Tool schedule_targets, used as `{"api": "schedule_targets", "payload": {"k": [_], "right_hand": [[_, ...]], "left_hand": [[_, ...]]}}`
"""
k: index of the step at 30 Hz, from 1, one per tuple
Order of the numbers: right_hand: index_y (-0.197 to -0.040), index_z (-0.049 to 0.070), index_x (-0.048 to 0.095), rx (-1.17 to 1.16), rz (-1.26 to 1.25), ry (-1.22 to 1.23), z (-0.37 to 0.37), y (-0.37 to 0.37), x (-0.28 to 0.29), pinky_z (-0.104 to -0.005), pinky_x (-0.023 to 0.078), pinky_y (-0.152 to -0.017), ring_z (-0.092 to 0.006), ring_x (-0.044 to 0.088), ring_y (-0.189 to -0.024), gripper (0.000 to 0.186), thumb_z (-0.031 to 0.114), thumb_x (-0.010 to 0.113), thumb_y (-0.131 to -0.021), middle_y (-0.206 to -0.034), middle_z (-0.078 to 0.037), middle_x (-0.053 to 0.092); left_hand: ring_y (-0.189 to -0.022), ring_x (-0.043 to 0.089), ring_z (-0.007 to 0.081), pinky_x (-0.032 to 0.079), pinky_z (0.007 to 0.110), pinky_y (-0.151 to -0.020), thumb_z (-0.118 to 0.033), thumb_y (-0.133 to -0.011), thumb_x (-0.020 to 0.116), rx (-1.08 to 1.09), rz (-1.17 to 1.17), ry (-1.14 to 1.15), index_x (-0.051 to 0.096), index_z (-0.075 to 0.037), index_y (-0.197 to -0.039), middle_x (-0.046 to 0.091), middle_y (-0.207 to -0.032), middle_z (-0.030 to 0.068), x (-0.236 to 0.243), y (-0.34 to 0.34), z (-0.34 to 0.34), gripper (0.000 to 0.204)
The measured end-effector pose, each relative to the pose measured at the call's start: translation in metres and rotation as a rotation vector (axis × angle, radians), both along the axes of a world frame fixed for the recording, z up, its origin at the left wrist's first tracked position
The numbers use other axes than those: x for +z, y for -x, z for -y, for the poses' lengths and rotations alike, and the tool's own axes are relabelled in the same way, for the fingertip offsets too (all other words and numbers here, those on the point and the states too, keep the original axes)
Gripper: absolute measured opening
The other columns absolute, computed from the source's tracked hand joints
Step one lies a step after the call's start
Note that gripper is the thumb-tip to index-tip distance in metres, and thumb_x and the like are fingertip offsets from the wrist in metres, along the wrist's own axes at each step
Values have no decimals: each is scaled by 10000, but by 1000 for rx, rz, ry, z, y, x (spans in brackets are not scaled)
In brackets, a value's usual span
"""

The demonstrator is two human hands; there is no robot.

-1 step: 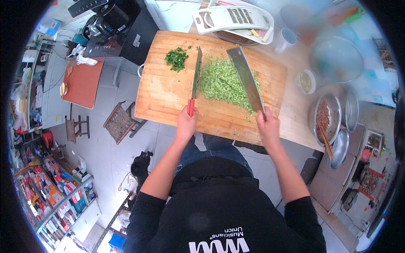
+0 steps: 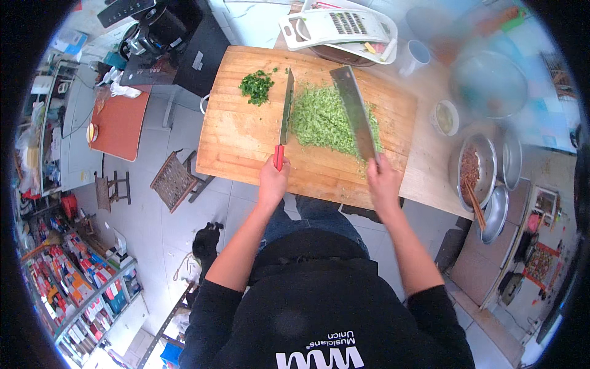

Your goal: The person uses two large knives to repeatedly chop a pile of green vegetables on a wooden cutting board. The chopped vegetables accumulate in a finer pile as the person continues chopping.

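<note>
My left hand (image 2: 273,180) is closed round the red handle of a cleaver (image 2: 287,114), whose blade stands on edge along the left side of a heap of finely chopped pale green vegetable (image 2: 322,120). In my right hand (image 2: 385,187) is a second cleaver (image 2: 356,111), its broad blade slanting over the heap's right part; its handle is mostly hidden by my fingers. Both blades are above or on a wooden cutting board (image 2: 239,147). A small pile of dark green chopped herbs (image 2: 256,87) lies at the board's far left.
Beyond the board a white grater (image 2: 344,24) rests over a tray. To the right are a white cup (image 2: 415,56), a small bowl (image 2: 444,118) and a steel bowl (image 2: 488,166) of minced brown filling with chopsticks (image 2: 473,203). A woven stool (image 2: 175,180) stands at the left.
My right hand and its cleaver have shifted slightly to the left, over the chopped vegetable. The left hand and its cleaver have hardly moved.
</note>
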State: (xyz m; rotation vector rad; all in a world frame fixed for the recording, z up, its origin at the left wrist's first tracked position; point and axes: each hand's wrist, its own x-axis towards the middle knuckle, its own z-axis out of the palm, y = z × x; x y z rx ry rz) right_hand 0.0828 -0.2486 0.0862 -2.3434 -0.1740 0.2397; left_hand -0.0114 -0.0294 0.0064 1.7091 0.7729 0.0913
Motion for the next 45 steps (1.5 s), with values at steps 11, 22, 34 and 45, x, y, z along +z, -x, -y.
{"api": "schedule_targets", "payload": {"k": [11,22,34,45], "right_hand": [[-869,-9,530,-119,-66,186,-54,29,-22,-471,436,-567,-419,568,-634,251,231,461,-892,-666,-235,574],[-860,-21,525,-296,-23,88,-65,27,-26,-481,434,-579,-434,568,-685,272,237,447,-899,-701,-255,578],[-845,-9,536,-340,-4,87,-54,34,-35,-468,432,-561,-410,576,-654,258,235,467,-891,-662,-245,567],[-857,-21,517,-297,-25,124,-42,34,-24,-454,430,-552,-404,572,-627,265,230,443,-901,-655,-236,567]], "left_hand": [[-715,574,270,446,344,-669,-141,-826,515,-96,-5,46,536,12,-863,568,-727,158,1,-1,-7,158],[-745,563,330,427,415,-686,-199,-842,474,-217,-15,34,473,3,-924,552,-765,195,10,-5,-11,218],[-668,524,230,426,349,-634,-127,-835,471,-169,-2,26,492,-1,-850,521,-694,118,10,-5,-11,129],[-716,564,301,435,375,-661,-136,-848,480,-153,-38,12,501,7,-860,550,-723,171,2,-7,-11,145]]}}
